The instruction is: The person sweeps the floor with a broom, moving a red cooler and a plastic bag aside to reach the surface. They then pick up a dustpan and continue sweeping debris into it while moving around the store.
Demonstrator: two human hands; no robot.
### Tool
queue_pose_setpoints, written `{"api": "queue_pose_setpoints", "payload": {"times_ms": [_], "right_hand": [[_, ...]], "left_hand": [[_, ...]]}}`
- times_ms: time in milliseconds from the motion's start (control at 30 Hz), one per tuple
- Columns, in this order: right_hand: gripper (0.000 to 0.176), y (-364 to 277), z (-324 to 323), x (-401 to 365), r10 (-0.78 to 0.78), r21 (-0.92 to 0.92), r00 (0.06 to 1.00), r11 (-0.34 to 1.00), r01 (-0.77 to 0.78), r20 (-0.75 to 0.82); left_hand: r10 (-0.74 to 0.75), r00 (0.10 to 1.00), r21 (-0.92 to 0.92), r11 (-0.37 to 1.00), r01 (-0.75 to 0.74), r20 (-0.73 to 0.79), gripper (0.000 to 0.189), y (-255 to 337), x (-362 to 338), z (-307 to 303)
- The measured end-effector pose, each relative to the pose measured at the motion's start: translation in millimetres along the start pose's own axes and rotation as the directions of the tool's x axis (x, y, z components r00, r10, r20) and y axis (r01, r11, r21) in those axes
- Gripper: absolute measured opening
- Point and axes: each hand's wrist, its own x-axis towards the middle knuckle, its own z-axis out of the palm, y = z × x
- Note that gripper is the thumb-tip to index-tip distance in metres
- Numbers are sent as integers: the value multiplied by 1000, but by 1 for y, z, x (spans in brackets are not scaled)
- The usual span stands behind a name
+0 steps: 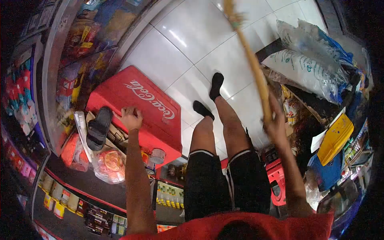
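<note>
My right hand [274,122] is wrapped round the lower end of a long wooden broom handle [254,66]. The handle slants up and to the left, and its bristly end [236,18] is at the top of the view. My left hand [131,119] is over the red Coca-Cola box [146,100] with its fingers curled. Whether it holds anything small is hidden. A black sandal [100,128] lies just left of that hand, by a rolled white sheet [83,134].
White floor tiles [172,44] spread ahead, under my black-socked feet. Filled plastic sacks [304,72] and a yellow plastic piece [336,138] are at the right. Stocked shelves [64,200] line the left and lower left. A clear bag [110,166] lies near my left forearm.
</note>
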Motion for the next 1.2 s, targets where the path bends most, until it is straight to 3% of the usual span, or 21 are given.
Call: {"api": "queue_pose_setpoints", "payload": {"times_ms": [67, 100, 133, 233, 267, 333, 400, 433, 467, 500, 533, 633, 667, 733, 800, 967, 1033, 1067, 1100, 1167, 1200], "right_hand": [[65, -34, 17, -58, 4, 271, 976, 960, -64, 218], [65, -18, 24, -73, 3, 165, 942, 984, -62, 336], [62, -23, 32, -77, 98, 178, 855, 960, -216, 508], [50, 26, 98, -68, 139, 124, 803, 959, -256, 579], [50, 30, 101, -58, 145, 128, 803, 956, -264, 578], [45, 38, 103, -27, 290, -347, 805, 931, -111, 519], [42, 111, 85, -5, 96, -56, 955, 995, -84, 281], [42, 109, 55, 17, 33, 27, 928, 999, -46, 370], [42, 76, 22, 28, 495, -109, 824, 868, -485, 277], [43, 102, 0, 47, 463, -178, 865, 884, -433, 192], [43, 99, -18, 58, 290, -110, 953, 954, -280, 90], [30, 108, -42, 120, 112, -225, 990, 966, -130, -88], [31, 167, -51, 169, -275, -440, 946, 881, 177, -170], [31, 192, -50, 198, -625, -640, 765, 654, 403, -157], [39, 95, -35, 180, -82, -475, 950, 877, -75, -301], [55, 81, -18, 132, -2, -343, 979, 937, -69, -202], [63, 105, -8, 67, -235, -256, 941, 951, 171, -244], [65, 92, -8, 19, -235, -277, 950, 945, 174, -206], [66, 134, -10, -25, -247, -390, 955, 906, 167, -166], [65, 99, -12, -113, 95, -106, 993, 989, -102, -74], [63, 108, -9, -156, 16, -270, 997, 962, -37, -82]], "left_hand": [[-8, 999, 30, 1000, 7, 40, 9, 0, 0, -1], [-15, 997, 56, 998, 11, 70, 10, 1, 1, -2], [-12, 997, 58, 998, 8, 70, 10, 5, 2, -5], [-47, 997, 61, 997, 44, 53, 10, 12, 8, -11], [-41, 997, 40, 998, 39, 59, 10, 10, 6, -8], [-21, 997, 18, 1000, 20, 76, 10, 7, 2, -3], [-15, 996, 64, 998, 9, 83, 11, 2, 1, 0], [-20, 996, 65, 998, 14, 88, 11, 1, 1, 0], [-18, 996, 65, 998, 13, 82, 11, 2, 1, -2], [-15, 997, 64, 998, 10, 77, 11, 3, 1, -3], [-18, 997, 62, 998, 13, 81, 11, 4, 0, -3], [-31, 996, 58, 998, 26, 81, 11, 5, 0, -3], [-19, 997, 60, 998, 15, 74, 11, 4, 0, -3], [-5, 997, 68, 998, 0, 72, 12, 3, 0, -4], [-51, 993, 11, 999, 51, 107, 11, 8, 2, -8], [-39, 989, 65, 997, 30, 140, 10, 7, 4, -7], [-25, 986, 75, 997, 13, 168, 10, 6, 2, -5], [-18, 987, 60, 998, 8, 157, 10, 4, -1, -3], [-5, 991, 45, 999, -1, 136, 10, 1, 1, -1], [33, 986, -35, 999, -28, 165, 9, -2, 2, -5], [37, 973, -78, 997, -19, 229, 10, -11, -5, 0]]}}
